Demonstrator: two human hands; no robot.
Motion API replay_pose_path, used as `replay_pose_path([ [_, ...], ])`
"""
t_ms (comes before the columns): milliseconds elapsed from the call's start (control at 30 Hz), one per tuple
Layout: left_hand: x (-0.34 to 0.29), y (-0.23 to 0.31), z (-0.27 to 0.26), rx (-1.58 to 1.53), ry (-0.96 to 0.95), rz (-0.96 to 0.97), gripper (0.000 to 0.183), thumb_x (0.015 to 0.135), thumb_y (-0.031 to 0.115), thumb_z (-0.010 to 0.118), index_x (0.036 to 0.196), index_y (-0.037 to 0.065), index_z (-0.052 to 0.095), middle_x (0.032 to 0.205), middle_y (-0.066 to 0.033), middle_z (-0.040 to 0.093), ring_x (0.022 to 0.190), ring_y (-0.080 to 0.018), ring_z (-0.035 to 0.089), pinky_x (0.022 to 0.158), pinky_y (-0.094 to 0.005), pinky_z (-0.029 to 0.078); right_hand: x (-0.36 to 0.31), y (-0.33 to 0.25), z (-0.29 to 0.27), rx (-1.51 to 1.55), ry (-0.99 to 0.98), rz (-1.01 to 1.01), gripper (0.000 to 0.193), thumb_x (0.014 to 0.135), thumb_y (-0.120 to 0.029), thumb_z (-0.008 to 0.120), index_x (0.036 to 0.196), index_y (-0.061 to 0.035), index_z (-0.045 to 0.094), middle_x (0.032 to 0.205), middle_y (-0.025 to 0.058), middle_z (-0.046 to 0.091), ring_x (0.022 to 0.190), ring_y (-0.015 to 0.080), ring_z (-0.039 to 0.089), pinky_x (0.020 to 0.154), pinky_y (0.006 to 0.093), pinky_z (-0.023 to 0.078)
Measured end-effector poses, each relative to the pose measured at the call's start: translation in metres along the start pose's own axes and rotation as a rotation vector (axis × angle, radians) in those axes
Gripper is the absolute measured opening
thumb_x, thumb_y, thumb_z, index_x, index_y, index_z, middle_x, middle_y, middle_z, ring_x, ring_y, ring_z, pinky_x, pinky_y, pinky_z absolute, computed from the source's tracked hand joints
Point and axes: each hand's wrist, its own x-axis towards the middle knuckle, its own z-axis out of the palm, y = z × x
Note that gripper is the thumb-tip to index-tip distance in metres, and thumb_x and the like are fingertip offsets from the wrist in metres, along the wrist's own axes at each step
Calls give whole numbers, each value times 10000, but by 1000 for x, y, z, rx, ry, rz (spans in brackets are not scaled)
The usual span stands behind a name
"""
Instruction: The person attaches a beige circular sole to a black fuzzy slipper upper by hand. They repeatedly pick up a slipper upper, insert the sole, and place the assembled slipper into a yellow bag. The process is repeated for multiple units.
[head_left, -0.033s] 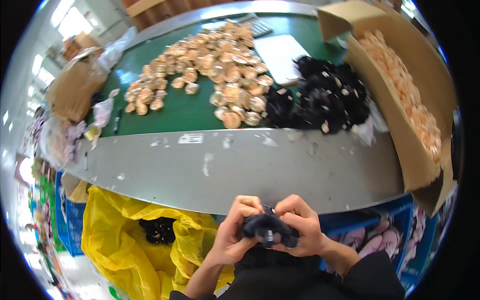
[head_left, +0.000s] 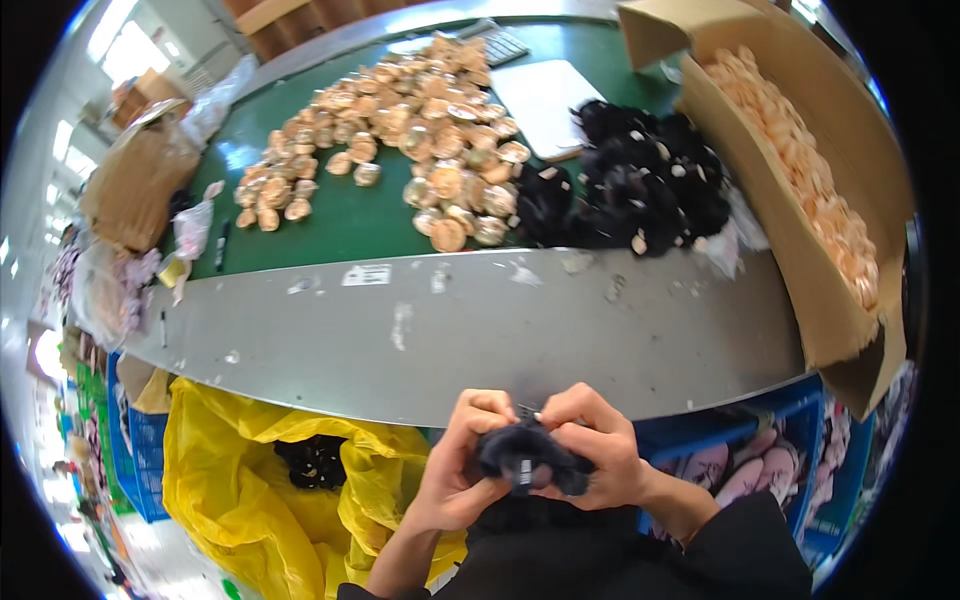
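Gripping a fluffy black piece with a small whitish tag [head_left: 523, 452] in both bare hands, just off the near edge of the green-topped, grey-metal-bordered desk [head_left: 560, 330]! Clamping its left side with the left hand [head_left: 452, 468], fingers together on the fur; clamping its right side with the right hand [head_left: 612, 455], fingers curled and pressing in near the top. Losing the exact fingertip contact in dark fur, so not telling it for sure. Splitting the hold between two sides, probably to stop so soft a piece sagging. Facing, across the desk, a heap of similar fluffy black pieces [head_left: 650, 185], perhaps gathered there for staying apart from the spread of round tan discs in clear, shiny wrapping [head_left: 447, 182] to its left. Finding at far right a long, open brown cardboard box [head_left: 745, 215], likely walling in its peach-coloured looped pieces [head_left: 800, 150] against scattering. Glancing down left: spotting a crumpled yellow plastic bag [head_left: 215, 450], gaping open around small dark pieces [head_left: 312, 462], presumably for easy access.
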Motion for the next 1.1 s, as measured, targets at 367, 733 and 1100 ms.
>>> replay_pose_path([
  [367,18,-22,38,53,136,-107,291,799,37,762,1001,36,552,1080,-71,449,980,-135,489,872,-274,437,-6,-7,-6,120,298,164,189,733,57,750,817,27,584,926,116,528,730,220,515,619,298,426],
  [733,34,-35,54,547,274,124,202,758,-18,665,938,21,584,973,-91,487,895,-198,490,777,-282,423,-16,17,1,-100,575,157,180,731,24,780,815,6,622,928,112,557,736,208,558,616,277,456],
  [1100,39,-44,52,702,307,164,202,772,39,661,925,27,530,1004,-75,454,908,-168,464,791,-253,385,-16,18,-17,215,404,298,194,765,48,715,919,-9,612,1005,114,567,844,243,573,738,294,474],
])
